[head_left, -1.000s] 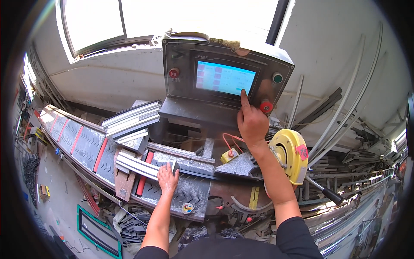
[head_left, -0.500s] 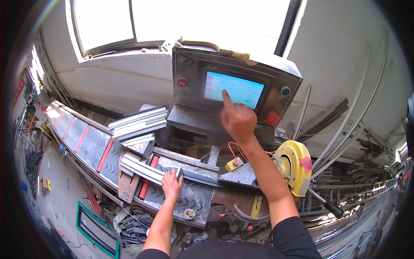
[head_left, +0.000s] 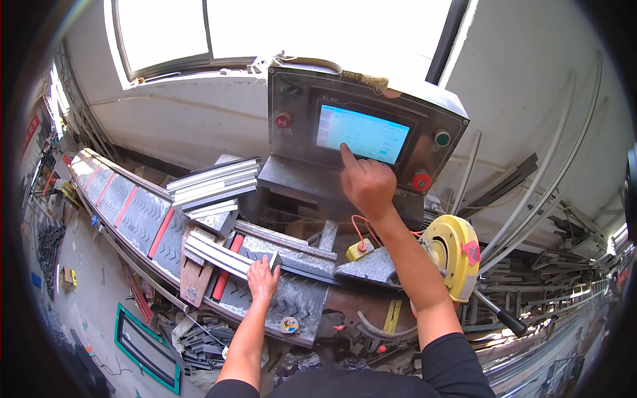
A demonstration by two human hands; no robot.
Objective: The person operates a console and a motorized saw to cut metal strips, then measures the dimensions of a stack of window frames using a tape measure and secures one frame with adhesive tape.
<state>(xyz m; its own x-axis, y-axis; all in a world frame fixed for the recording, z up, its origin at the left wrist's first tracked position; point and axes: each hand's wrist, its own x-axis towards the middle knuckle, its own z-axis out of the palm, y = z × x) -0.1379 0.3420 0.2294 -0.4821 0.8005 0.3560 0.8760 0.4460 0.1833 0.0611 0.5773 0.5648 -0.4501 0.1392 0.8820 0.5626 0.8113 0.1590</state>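
Note:
My left hand (head_left: 263,282) is closed over the right end of a pale metal profile (head_left: 215,255), which lies across the dark roller table (head_left: 302,302). Its fingers bend over the profile's top. My right hand (head_left: 368,186) reaches up to a lit touchscreen (head_left: 365,129) set in a dark metal control box (head_left: 292,146). The index finger points out at the screen's lower edge, while the other fingers are curled in with nothing held. Whether the fingertip touches the glass I cannot tell.
Several cut profiles (head_left: 215,182) are stacked behind the table. To the right stands a yellow round saw guard (head_left: 454,259) with a black-handled lever (head_left: 509,321). A small round tub or roll (head_left: 289,325) rests near the table's front edge. Red buttons (head_left: 421,180) flank the screen.
My right index fingertip has slid lower on the screen, toward its bottom edge. The left hand stays on the profile's end. The whole view has shifted slightly.

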